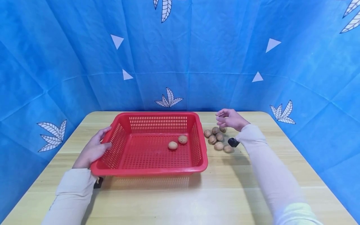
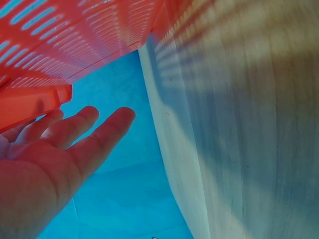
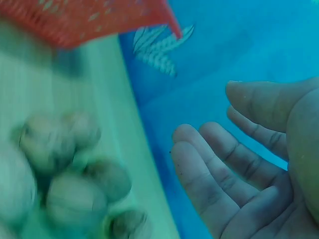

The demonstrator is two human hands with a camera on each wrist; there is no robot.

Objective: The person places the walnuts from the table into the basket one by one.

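A red plastic basket [image 1: 149, 171] with slotted walls sits on the table's left-centre. Two walnuts [image 1: 177, 143] lie on its floor, toward the right side. My left hand [image 1: 94, 149] holds the basket's left rim, thumb over the edge; from below, the left wrist view shows its other fingers [image 2: 102, 137] extended beside the rim. Right of the basket lies a loose cluster of several walnuts [image 1: 218, 137], blurred in the right wrist view. Above the cluster's far end hovers my right hand [image 1: 230, 119], fingers slightly bent and apart from the thumb, with nothing in it.
A light wooden table [image 1: 174, 200] carries everything. Blue cloth [image 1: 168, 56] with leaf and triangle prints hangs behind and along both sides. A small black object [image 1: 233, 142] is at the right wrist, another [image 1: 98, 182] at the left.
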